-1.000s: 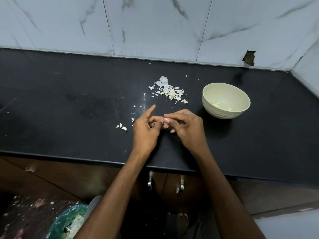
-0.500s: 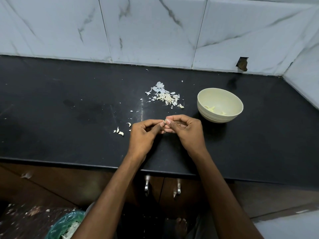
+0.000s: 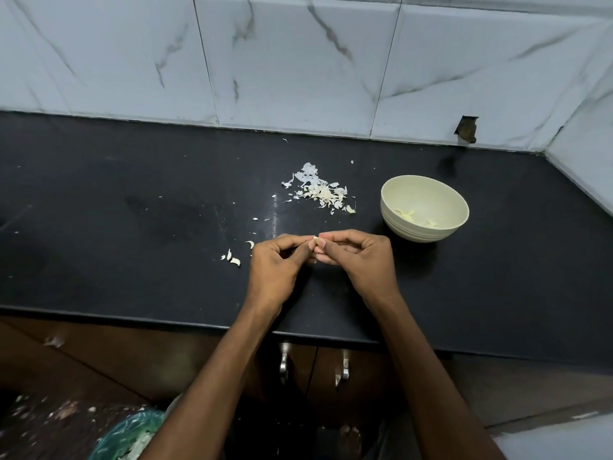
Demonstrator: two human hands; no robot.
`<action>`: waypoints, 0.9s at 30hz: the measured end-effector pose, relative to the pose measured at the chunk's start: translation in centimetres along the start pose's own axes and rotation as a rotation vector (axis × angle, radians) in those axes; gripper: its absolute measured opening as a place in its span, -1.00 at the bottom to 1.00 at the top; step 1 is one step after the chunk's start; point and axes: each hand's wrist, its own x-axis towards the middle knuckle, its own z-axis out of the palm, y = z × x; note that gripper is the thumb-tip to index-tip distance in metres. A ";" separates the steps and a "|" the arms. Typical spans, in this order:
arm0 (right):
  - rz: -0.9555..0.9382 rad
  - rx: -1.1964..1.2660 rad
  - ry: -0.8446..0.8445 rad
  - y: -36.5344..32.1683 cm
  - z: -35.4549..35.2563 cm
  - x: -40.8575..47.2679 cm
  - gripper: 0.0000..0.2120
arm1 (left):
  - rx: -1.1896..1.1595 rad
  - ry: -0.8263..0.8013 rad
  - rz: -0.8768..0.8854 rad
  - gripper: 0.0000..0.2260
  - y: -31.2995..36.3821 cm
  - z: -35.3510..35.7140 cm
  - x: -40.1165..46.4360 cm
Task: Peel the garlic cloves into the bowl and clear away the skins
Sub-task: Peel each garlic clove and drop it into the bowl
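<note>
Both the left hand (image 3: 277,260) and right hand (image 3: 356,257) pinch one garlic clove (image 3: 316,241) (half hidden), which could slip onto the black counter (image 3: 132,260) short of the bowl (image 3: 431,190).

Black countertop (image 3: 132,210) with cream bowl (image 3: 424,207), garlic skin pile (image 3: 323,192), loose cloves (image 3: 234,258)

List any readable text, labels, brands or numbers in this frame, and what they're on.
None readable. The bowl is plain, with no print showing. The black counter and marble wall tiles carry no lettering. The green bag at the bottom edge shows no legible print.
</note>
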 end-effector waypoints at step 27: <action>-0.173 -0.214 -0.070 0.4 -0.5 -0.3 -0.90 | -0.008 -0.038 0.016 -0.94 -0.1 -0.5 0.1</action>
